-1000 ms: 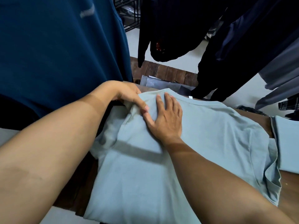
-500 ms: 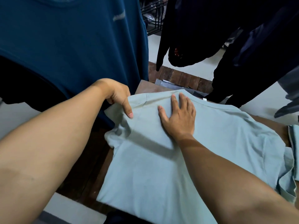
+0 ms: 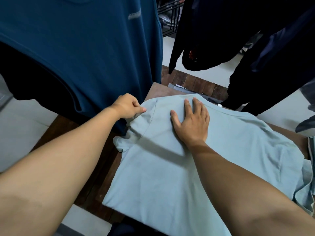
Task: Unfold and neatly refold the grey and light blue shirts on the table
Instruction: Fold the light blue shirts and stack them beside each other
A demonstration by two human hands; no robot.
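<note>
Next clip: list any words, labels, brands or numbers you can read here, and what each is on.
Pale print on the hanging blue shirt: too blurred to read.
White tag at the light blue shirt's collar: too small to read.
Red mark on the black garment: not legible.
Nothing can be read.

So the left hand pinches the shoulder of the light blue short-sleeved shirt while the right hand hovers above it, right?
Not quite. The head view shows the right hand pressed flat on the light blue short-sleeved shirt, fingers straight; the left hand does pinch its shoulder.
</note>
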